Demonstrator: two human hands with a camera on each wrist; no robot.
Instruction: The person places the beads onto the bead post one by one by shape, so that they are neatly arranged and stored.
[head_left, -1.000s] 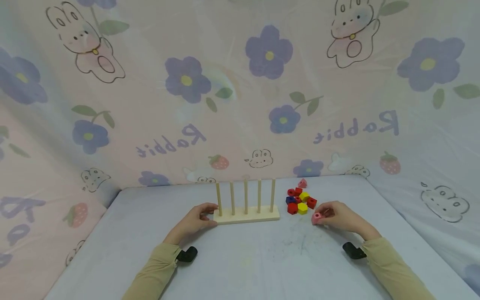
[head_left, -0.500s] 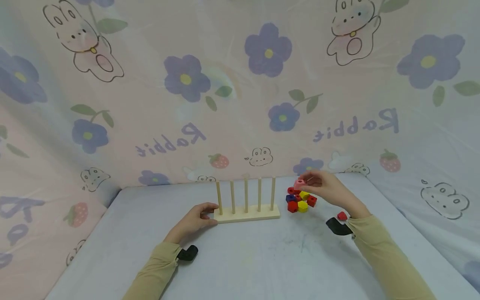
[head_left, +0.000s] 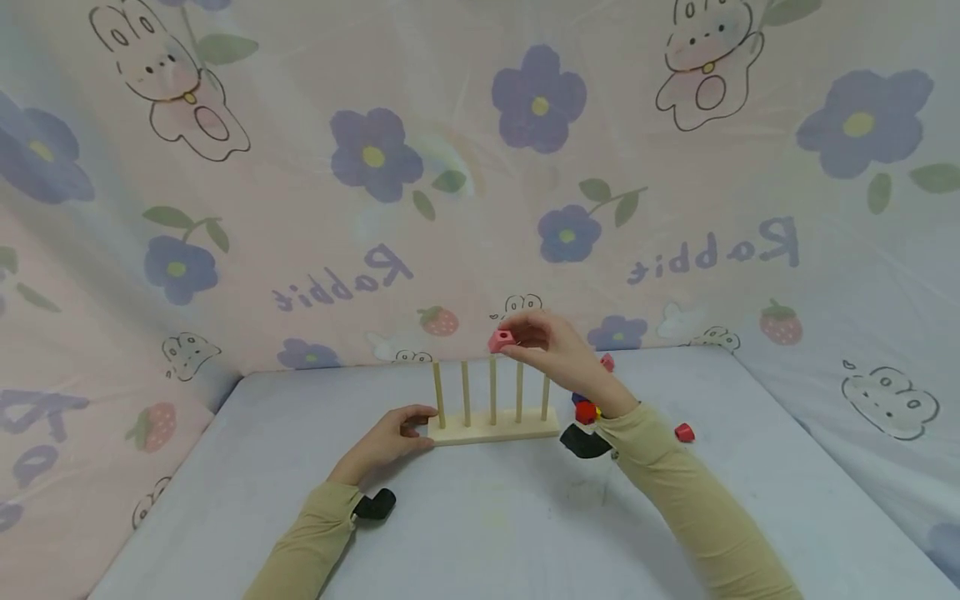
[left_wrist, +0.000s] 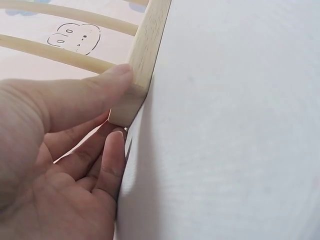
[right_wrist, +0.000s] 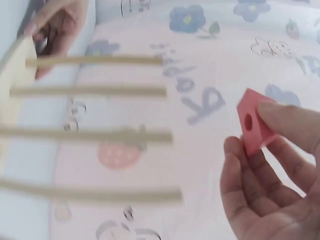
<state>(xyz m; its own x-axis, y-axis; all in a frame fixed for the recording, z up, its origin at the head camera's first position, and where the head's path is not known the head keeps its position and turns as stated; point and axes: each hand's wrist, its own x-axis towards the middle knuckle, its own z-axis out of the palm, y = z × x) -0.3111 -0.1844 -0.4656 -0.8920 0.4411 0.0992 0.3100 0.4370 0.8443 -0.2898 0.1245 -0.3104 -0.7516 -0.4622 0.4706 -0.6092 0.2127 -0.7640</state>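
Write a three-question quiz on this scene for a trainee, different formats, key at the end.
1. Count: how many upright pegs stand on the wooden rack?

2. True or false: the right hand pinches a pink block that has a hole in it.

3. Multiple choice: seen from the person's own side, where does the left hand hold the wooden rack?
A) At its middle
B) At its left end
C) At its right end

Key: 1. Five. 2. True. 3. B.
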